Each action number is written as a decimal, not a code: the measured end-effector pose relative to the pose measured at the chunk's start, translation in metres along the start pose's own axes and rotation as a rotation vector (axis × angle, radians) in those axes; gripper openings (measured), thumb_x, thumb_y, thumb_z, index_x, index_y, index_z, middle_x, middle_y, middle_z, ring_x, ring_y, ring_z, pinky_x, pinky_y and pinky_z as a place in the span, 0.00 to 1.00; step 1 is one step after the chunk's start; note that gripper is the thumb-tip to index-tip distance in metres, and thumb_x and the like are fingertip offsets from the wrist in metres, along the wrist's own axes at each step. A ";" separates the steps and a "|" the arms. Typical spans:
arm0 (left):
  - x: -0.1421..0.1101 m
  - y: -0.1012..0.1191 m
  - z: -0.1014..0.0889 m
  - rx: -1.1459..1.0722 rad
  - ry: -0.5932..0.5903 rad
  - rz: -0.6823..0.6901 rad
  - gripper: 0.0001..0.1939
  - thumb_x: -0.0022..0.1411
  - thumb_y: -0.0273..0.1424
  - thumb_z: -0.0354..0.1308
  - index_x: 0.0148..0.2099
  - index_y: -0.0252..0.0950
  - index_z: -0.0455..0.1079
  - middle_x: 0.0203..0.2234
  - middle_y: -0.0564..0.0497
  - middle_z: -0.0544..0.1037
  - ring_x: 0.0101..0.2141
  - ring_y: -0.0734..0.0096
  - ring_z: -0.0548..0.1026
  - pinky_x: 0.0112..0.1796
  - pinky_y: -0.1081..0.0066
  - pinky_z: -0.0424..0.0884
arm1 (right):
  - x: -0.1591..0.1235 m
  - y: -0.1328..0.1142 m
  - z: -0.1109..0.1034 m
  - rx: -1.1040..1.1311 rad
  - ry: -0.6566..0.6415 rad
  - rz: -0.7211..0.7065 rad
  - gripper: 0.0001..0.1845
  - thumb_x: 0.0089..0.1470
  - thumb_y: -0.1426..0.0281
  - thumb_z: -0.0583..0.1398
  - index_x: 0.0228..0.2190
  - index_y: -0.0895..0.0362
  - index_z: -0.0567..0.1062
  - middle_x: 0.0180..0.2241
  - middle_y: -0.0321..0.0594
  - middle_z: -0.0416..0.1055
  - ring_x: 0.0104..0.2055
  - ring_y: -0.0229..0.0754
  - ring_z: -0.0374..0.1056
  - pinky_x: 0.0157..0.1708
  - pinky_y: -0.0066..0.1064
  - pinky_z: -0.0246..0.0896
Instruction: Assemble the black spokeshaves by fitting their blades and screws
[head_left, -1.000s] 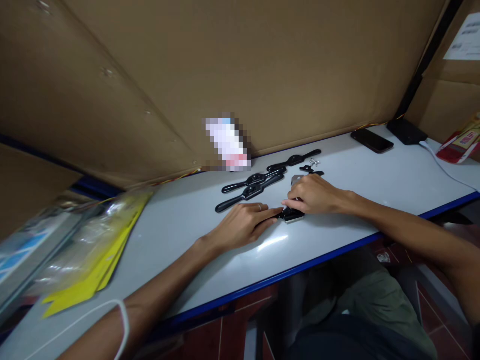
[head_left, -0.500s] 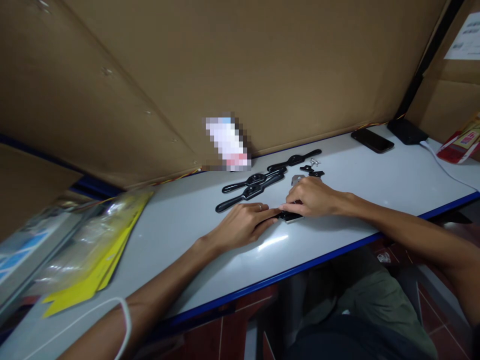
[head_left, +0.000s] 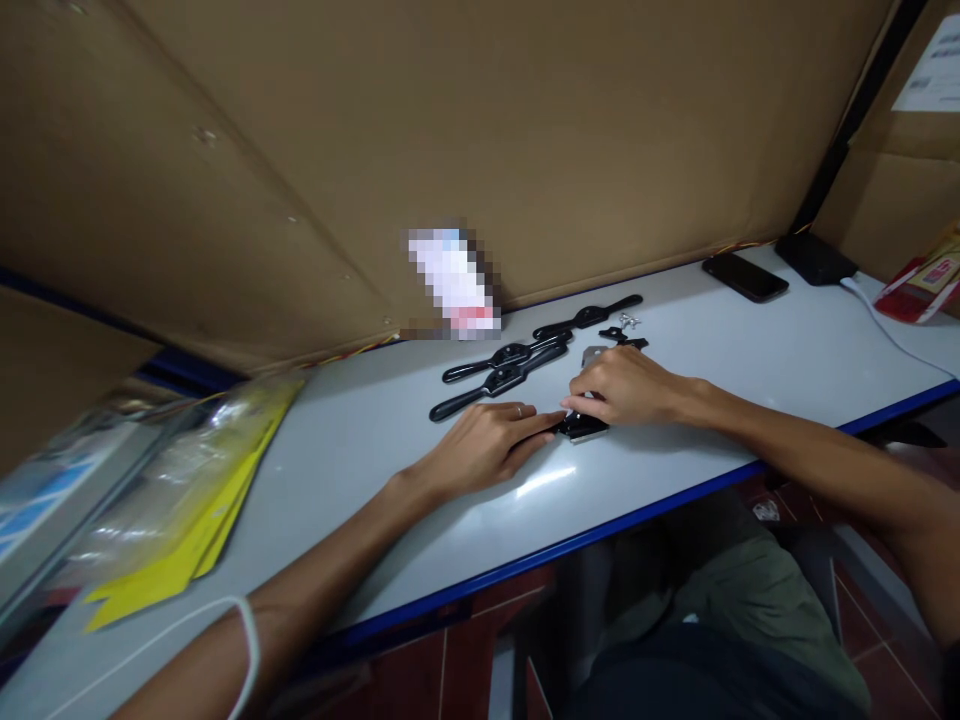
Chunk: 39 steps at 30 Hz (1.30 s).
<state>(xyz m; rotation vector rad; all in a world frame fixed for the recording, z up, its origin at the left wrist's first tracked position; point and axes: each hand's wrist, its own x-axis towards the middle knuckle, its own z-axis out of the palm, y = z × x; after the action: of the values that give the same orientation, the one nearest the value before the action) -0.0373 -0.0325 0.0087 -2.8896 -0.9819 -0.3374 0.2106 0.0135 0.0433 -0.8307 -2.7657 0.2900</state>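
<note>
From here it looks like a small workshop bench, perhaps a packing corner: a white, blue-edged surface (head_left: 360, 540) backed by brown cardboard panels (head_left: 600, 130), with black metal winged hand tools (head_left: 504, 378) and loose silver screws (head_left: 630, 321).

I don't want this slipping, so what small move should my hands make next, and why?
I'd probably steady the black spokeshave with the left hand before adjusting its middle: the left fingers are at one end, the right hand crowds its body, and the screws lie loose farther back.
</note>
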 end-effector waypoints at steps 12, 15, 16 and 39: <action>0.000 0.000 0.000 -0.030 0.000 -0.008 0.21 0.78 0.38 0.44 0.60 0.36 0.73 0.32 0.49 0.79 0.30 0.68 0.78 0.31 0.67 0.72 | -0.002 0.008 -0.005 -0.054 -0.042 -0.037 0.14 0.60 0.60 0.62 0.37 0.58 0.80 0.27 0.40 0.72 0.28 0.39 0.59 0.30 0.33 0.41; 0.000 0.000 -0.001 -0.027 0.001 -0.005 0.21 0.78 0.38 0.44 0.60 0.36 0.73 0.32 0.49 0.79 0.30 0.69 0.78 0.32 0.68 0.72 | -0.002 0.009 -0.005 -0.053 -0.043 -0.033 0.13 0.59 0.61 0.62 0.36 0.57 0.80 0.26 0.39 0.71 0.28 0.39 0.58 0.30 0.33 0.40; 0.000 0.000 -0.001 -0.027 0.004 -0.006 0.21 0.78 0.38 0.44 0.60 0.36 0.73 0.32 0.49 0.79 0.30 0.69 0.77 0.32 0.68 0.72 | -0.002 0.009 -0.005 -0.053 -0.045 -0.033 0.13 0.59 0.60 0.62 0.36 0.57 0.80 0.26 0.39 0.71 0.28 0.39 0.58 0.30 0.33 0.40; 0.000 0.000 -0.001 -0.028 -0.015 -0.026 0.22 0.78 0.40 0.43 0.60 0.37 0.72 0.33 0.49 0.80 0.32 0.68 0.79 0.34 0.68 0.72 | -0.004 0.020 -0.013 -0.013 0.066 0.014 0.17 0.63 0.66 0.55 0.25 0.57 0.75 0.24 0.37 0.69 0.25 0.37 0.54 0.32 0.34 0.42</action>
<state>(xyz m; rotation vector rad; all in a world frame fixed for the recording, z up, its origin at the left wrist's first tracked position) -0.0371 -0.0329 0.0094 -2.9111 -1.0256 -0.3336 0.2274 0.0288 0.0498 -0.8473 -2.7041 0.2430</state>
